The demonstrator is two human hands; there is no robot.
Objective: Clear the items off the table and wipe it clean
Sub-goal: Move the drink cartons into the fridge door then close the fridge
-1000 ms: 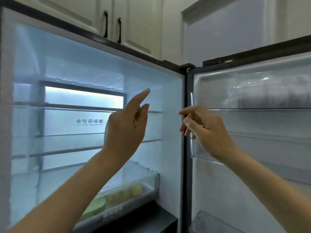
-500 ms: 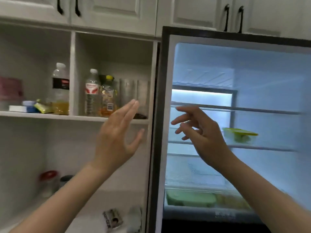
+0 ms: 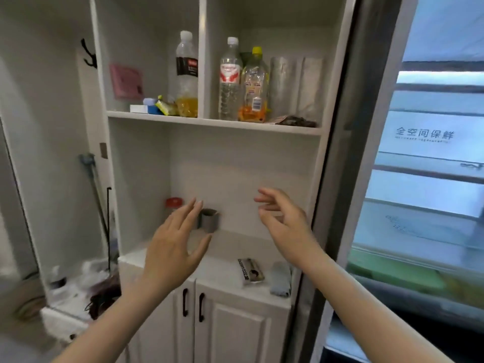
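In front of a white shelf unit [image 3: 214, 125] beside an open fridge [image 3: 429, 158], the person is now facing away from the fridge interior that was filling the view a second ago; the view has been swinging left, and both hands have been dropping from shelf height to just above the counter [image 3: 225, 271]. Going from the left, a red-lidded jar [image 3: 173, 203] is standing at the back of the lower opening, and the left hand [image 3: 174, 247] is hovering in front of it with fingers straight and spread, gripping nothing. Just past its fingertips a small grey cup [image 3: 209, 220] is sitting upright, mouth up. Further right, the right hand [image 3: 284, 221] is hanging loose with fingers lightly curled, also empty and touching nothing. Below it a small printed packet [image 3: 250, 271] is lying flat on the counter, its long axis running from the back toward the front edge, and a folded grey-blue cloth [image 3: 280, 279] is lying just beside it near the fridge wall, its long side running the same way. The table itself is not in view. Judging by the turn, putting things into the fridge seems finished for the moment, and the cloth looks like the likely next target for wiping, though neither hand is committing to it yet.
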